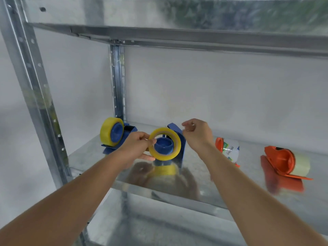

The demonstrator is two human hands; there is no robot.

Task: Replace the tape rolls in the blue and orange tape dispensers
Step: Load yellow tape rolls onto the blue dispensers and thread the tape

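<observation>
A blue tape dispenser (pixel 179 139) stands upright at the middle of the metal shelf (pixel 85 157). A thin yellow tape roll (pixel 165 155) sits loosely around its blue hub (pixel 164 145). My left hand (pixel 137 147) grips the roll's left rim. My right hand (pixel 197 134) hovers at the dispenser's upper right edge, thumb and fingers pinched together; nothing shows between them. A second blue dispenser (pixel 124 137) with a full yellow roll (pixel 106 133) stands at the left. An orange dispenser (pixel 282 161) with a pale roll (pixel 301 166) lies at the right.
Another orange dispenser (pixel 219 144) carrying a white printed roll (pixel 231 151) lies behind my right forearm. Steel uprights (pixel 117 82) frame the left side. An upper shelf (pixel 177 34) runs overhead, and a grey wall backs the rack. A lower shelf sits below.
</observation>
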